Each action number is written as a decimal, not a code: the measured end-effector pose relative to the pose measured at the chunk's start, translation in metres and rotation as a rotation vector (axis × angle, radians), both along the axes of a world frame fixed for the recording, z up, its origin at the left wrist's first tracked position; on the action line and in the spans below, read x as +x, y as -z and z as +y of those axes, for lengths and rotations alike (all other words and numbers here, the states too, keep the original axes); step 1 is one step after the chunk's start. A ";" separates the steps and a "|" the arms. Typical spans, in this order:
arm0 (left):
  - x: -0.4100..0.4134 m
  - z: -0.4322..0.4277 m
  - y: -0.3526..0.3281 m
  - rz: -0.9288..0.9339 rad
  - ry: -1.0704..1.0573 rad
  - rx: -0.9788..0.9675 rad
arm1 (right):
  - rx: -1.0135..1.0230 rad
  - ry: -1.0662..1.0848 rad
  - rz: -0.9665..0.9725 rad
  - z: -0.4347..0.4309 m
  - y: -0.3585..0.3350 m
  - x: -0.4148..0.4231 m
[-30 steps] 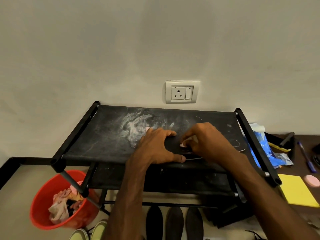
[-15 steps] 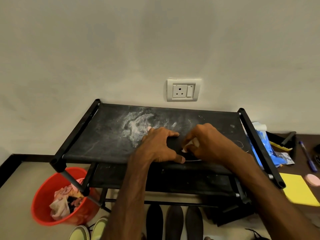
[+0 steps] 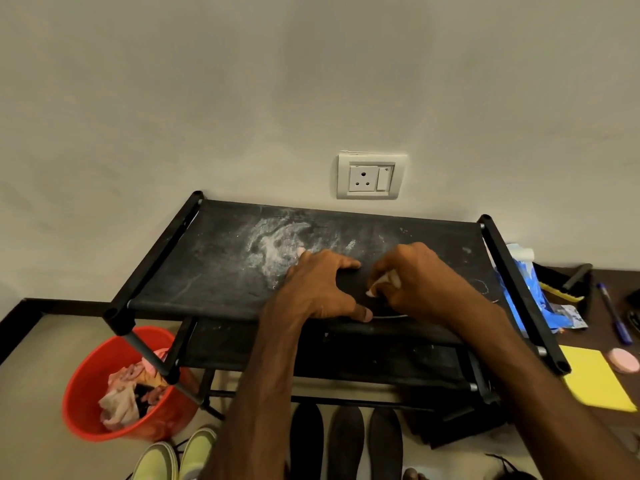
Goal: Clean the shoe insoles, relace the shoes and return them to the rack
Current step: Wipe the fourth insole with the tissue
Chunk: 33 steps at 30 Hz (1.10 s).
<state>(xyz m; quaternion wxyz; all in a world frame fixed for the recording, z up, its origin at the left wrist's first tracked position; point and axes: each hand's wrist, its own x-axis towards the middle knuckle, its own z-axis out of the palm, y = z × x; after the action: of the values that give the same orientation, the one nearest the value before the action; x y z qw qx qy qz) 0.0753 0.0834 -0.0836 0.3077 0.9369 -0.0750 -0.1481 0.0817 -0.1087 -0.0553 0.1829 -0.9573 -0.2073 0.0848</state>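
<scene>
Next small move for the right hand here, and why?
Probably drag the white wipe rightward along the insole: the right hand pinches it onto the insole, while the left hand presses the insole flat on the rack top.

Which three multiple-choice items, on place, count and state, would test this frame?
1. Where does the red bucket stand? A on the floor left of the rack; B on the rack's top shelf; C on the brown table.
2. How many dark insoles lie on the floor below the rack? A one; B three; C five.
3. What is the right hand doing? A lying flat; B gripping a pen; C pinching a pale wipe.
Key: A, beside the rack's left leg; B, three lie side by side; C, the wipe shows in its pinch.
</scene>
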 end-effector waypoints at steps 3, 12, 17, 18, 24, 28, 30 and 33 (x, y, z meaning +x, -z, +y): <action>0.000 -0.001 0.000 0.017 -0.004 -0.017 | 0.018 0.010 -0.086 0.004 0.010 0.005; -0.002 -0.002 -0.003 -0.005 0.002 0.018 | 0.041 -0.122 0.162 -0.012 -0.015 -0.012; -0.004 -0.002 -0.006 -0.001 0.013 0.036 | 0.070 -0.039 0.008 -0.006 0.001 -0.003; -0.005 -0.002 -0.007 -0.002 0.015 0.038 | 0.072 -0.014 -0.025 -0.004 0.004 -0.001; -0.006 -0.002 -0.009 0.002 0.018 0.034 | 0.089 0.181 -0.161 -0.005 0.012 0.012; -0.008 -0.006 -0.010 0.009 0.049 0.096 | 0.282 0.321 -0.186 -0.030 0.007 0.018; -0.010 -0.011 -0.011 0.006 0.035 0.111 | 0.283 0.313 -0.152 -0.038 0.009 0.020; -0.013 -0.021 -0.012 -0.019 0.021 0.115 | 0.248 0.271 -0.090 -0.036 0.018 0.024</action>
<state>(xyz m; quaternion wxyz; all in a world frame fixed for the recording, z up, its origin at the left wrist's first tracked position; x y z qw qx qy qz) 0.0623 0.0626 -0.0720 0.2510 0.9536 -0.0790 -0.1465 0.1057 -0.1451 -0.0729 0.3000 -0.9493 -0.0933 -0.0095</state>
